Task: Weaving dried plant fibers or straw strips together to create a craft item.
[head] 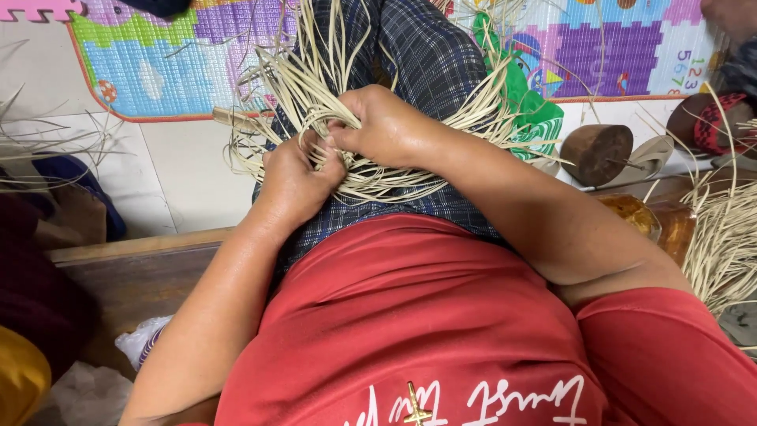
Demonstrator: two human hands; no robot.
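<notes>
A loose bunch of pale rattan strips [315, 87] lies across my lap on dark checked trousers [430, 55]. My left hand [296, 177] grips the strips low at the centre of the bunch, fingers curled into them. My right hand [382, 122] is closed over the same knot of strips just above and to the right, its knuckles touching the left hand. The strips fan out to both sides and away from me. My red shirt [410, 315] fills the lower part of the view.
A colourful play mat [165, 63] covers the floor ahead. A round wooden block [597, 151] and a sandal [653, 154] lie at right, with another bundle of strips [721, 237]. A wooden bench edge [134, 252] and bags sit at left.
</notes>
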